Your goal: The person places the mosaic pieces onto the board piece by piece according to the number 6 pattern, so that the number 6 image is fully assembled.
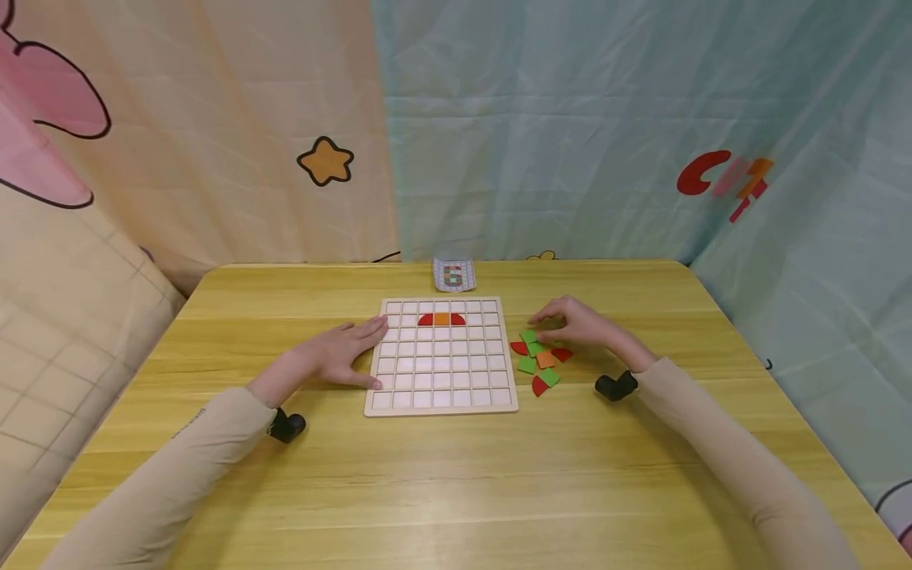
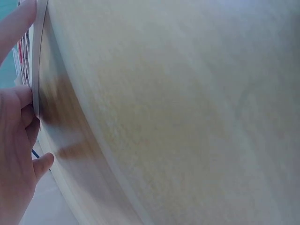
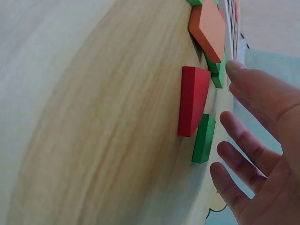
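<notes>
A wooden grid board [image 1: 442, 358] lies in the middle of the table, with two red quarter pieces and an orange square [image 1: 442, 319] in its second row. My left hand [image 1: 347, 354] rests flat on the table against the board's left edge [image 2: 36, 70], fingers straight. To the right of the board lies a small pile of green, orange and red pieces [image 1: 539, 359]. My right hand [image 1: 573, 322] hovers over the pile's far side with loosely bent fingers [image 3: 248, 126] next to a green piece [image 3: 204, 139] and a red piece [image 3: 192, 101]. It holds nothing that I can see.
A small patterned card [image 1: 454, 274] lies beyond the board near the table's far edge. The wooden table [image 1: 456, 475] is enclosed by fabric walls at the back and on both sides. Black wrist camera mounts [image 1: 616, 385] sit close above the tabletop.
</notes>
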{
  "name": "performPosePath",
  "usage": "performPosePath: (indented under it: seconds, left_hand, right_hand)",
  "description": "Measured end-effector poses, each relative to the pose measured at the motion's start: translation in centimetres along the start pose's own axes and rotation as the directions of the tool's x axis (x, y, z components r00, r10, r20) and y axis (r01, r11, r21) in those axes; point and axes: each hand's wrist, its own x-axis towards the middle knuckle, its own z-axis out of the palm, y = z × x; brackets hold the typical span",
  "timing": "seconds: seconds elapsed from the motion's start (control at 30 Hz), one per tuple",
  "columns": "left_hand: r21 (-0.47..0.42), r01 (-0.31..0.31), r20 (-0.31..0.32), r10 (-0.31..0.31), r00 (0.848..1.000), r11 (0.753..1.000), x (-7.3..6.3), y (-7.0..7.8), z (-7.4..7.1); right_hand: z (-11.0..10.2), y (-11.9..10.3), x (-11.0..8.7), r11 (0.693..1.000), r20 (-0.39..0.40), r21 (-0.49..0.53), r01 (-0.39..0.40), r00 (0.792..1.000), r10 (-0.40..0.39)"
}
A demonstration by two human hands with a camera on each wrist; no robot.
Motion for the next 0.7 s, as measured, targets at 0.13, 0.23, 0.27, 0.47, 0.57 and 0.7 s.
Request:
performPosePath:
  seconds: [0.13,0.23,0.27,0.47,0.57,0.7]
  left_hand:
    - [0.004,0.003,0.003,-0.003,1.000,1.000,-0.03,-0.01,0.05]
    - [0.009,0.002,-0.001,-0.002,1.000,1.000,-0.06,-0.02,0.06]
    - [0.012,0.004,0.001,-0.004,1.000,1.000,-0.05,-0.01,0.07]
    - [0.009,0.003,0.003,-0.003,1.000,1.000,0.02,0.07,0.16]
    - [0.008,0.011,0.008,-0.011,1.000,1.000,0.04,0.05,0.18]
    - [0.013,0.009,0.004,-0.009,1.000,1.000,0.05,0.00,0.19]
  right_hand:
    - [0.25,0.21,0.07,0.999,0.013,-0.041,0.012,1.000,-0.012]
    - [0.36,0.26,0.18,0.998,0.018,-0.057,0.001,1.000,0.000]
    - [0.38,0.29,0.24,0.998,0.018,-0.059,-0.002,1.000,0.003]
    - [0.41,0.43,0.46,0.997,0.020,-0.073,-0.003,1.000,0.005]
    - [0.32,0.51,0.42,0.997,0.029,-0.072,0.004,1.000,-0.002]
    - [0.18,0.46,0.28,0.998,0.053,-0.063,-0.013,0.998,0.016]
